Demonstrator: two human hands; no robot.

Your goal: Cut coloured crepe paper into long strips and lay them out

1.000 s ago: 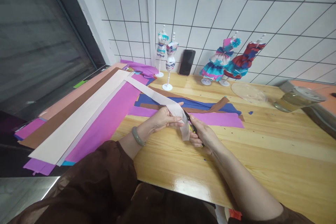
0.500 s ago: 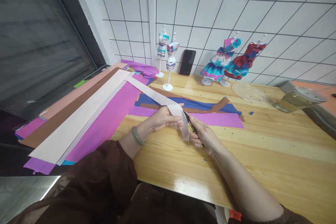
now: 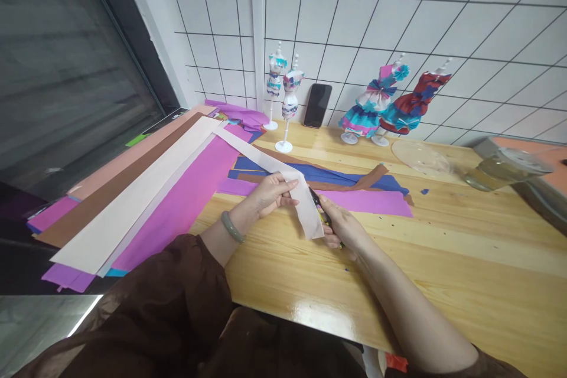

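Observation:
A long white crepe paper strip [image 3: 263,156] runs from the paper stack on the left to the middle of the table, where its end hangs down. My left hand [image 3: 275,194] pinches this strip near its end between thumb and fingers. Just right of the strip, my right hand [image 3: 339,221] is closed around scissors [image 3: 315,198] with black and yellow handles. The blades lie close beside the strip's right edge; whether they touch it I cannot tell. Beneath and behind my hands lie a purple strip [image 3: 376,202], blue strips [image 3: 328,174] and a brown strip [image 3: 372,177].
Sheets of cream paper [image 3: 142,189], brown and purple are stacked at the left. Along the wall stand two small mannequins [image 3: 290,94], a phone [image 3: 318,105] and two dressed mannequins [image 3: 370,103]. A clear container [image 3: 496,171] sits at the right. Scraps dot the wooden table [image 3: 443,248].
The strip's hanging end has turned flatter towards me and swung slightly right. My left hand has moved a little left along the strip. My right hand stays nearly in place.

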